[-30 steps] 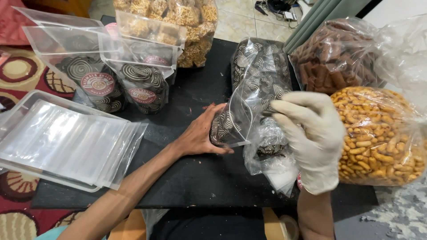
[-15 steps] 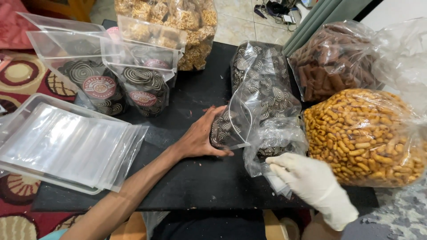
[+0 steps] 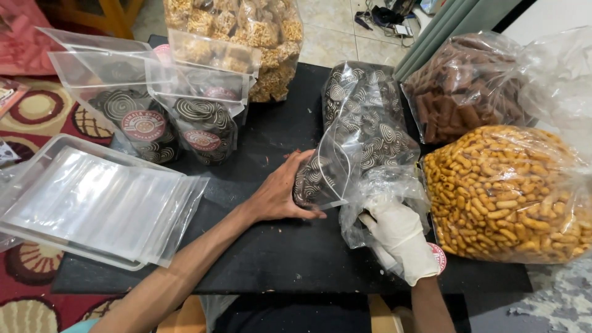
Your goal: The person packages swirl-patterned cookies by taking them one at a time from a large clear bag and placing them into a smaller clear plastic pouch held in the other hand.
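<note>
My bare left hand [image 3: 280,194] grips a small pouch [image 3: 320,176] of spiral cookies on the black table [image 3: 277,253]. Just right of it, my gloved right hand [image 3: 401,237] reaches into the bulk cookie bag [image 3: 370,123]; whether it grasps anything I cannot tell.

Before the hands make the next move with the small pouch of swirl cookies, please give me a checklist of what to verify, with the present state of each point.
1. Small pouch is steadied: ok, the bare left hand holds it at its side on the black table.
2. Pouch mouth is open: ok, the clear top stands spread apart.
3. Gloved right hand is in the big cookie bag: ok, it is inside the crumpled plastic at the bag's near end.
4. Right hand holds cookies: cannot tell, the plastic hides the fingers.
5. Pouch is full: not ok, cookies fill only the lower part.
6. Spare empty pouches are ready: ok, a stack lies in the tray to the left.
</note>
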